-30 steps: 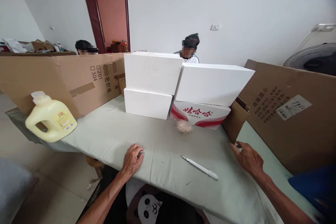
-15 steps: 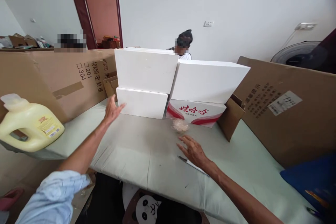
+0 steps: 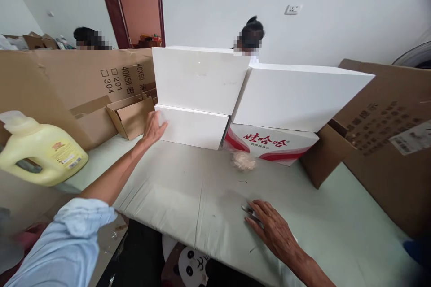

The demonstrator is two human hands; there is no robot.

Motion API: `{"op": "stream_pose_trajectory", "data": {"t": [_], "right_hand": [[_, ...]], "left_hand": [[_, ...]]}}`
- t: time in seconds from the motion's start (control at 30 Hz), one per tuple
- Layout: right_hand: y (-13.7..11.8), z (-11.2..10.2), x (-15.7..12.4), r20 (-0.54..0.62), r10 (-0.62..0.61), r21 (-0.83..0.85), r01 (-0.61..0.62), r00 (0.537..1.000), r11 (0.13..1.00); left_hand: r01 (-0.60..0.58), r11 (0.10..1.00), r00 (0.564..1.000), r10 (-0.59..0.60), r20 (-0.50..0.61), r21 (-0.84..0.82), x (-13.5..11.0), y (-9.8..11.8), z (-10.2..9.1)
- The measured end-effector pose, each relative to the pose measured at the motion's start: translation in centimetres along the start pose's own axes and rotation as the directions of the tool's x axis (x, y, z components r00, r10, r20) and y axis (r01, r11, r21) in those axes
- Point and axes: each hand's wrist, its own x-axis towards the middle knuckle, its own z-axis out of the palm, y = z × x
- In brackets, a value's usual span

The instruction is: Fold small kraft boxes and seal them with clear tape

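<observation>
My left hand (image 3: 155, 127) rests at the left end of the lower white box (image 3: 193, 129), thumb spread across its front face; the other fingers are partly hidden. My right hand (image 3: 273, 228) lies low over the table with its thumb and fingers around a slim white-handled tool. The tool's metal tip (image 3: 248, 210) sticks out past the fingers; most of it is covered. Another white box (image 3: 200, 81) sits on the lower one. On the right, a white box (image 3: 289, 96) tops a red-and-white printed carton (image 3: 269, 143). Crumpled clear plastic (image 3: 244, 160) lies before that carton.
A yellow jug (image 3: 43, 150) stands at the left table edge. Large brown cartons (image 3: 90, 76) flank both sides, with a small open carton (image 3: 129, 116) beside the left stack. A person's head (image 3: 251, 36) shows behind the boxes, another head (image 3: 89, 38) farther left.
My left hand has come up against the lower white box. My right hand has dropped back and closed around the white-handled tool. The view has turned slightly left and moved closer.
</observation>
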Motion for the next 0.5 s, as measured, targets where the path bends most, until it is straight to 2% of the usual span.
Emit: {"op": "stream_pose_trajectory", "data": {"t": [0.1,0.17,0.2,0.27,0.37,0.43,0.5], "right_hand": [[0.2,0.8,-0.4,-0.037,0.002,-0.02,-0.002,0.999,1.0],[0.4,1.1,-0.8,-0.062,0.001,-0.04,-0.003,0.998,0.999],[0.5,1.1,-1.0,-0.071,-0.001,-0.053,-0.002,0.997,0.999],[0.9,1.0,-1.4,-0.089,-0.005,-0.076,-0.001,0.996,0.997],[1.3,0.6,-2.3,-0.103,0.018,-0.082,-0.027,0.994,0.996],[1.4,0.1,-2.8,-0.105,0.044,-0.075,-0.052,0.993,0.996],[1.2,-0.4,-3.2,-0.094,0.068,-0.064,-0.074,0.993,0.995]], "left_hand": [[-0.087,0.995,0.992,0.082,0.095,0.055,-6.0,-0.9,-0.3],[-0.099,0.99,0.989,0.087,0.116,0.101,-8.3,-2.2,-1.8],[-0.088,0.988,0.992,0.075,0.103,0.128,-8.6,-3.1,-3.0],[-0.031,0.981,0.999,0.025,0.033,0.191,-7.8,-4.9,-5.9],[0.112,0.952,0.99,-0.084,-0.109,0.283,-4.1,-7.5,-10.2],[0.148,0.939,0.987,-0.121,-0.104,0.312,-1.7,-9.0,-12.0],[0.136,0.935,0.991,-0.129,-0.045,0.328,0.2,-10.1,-12.7]]}}
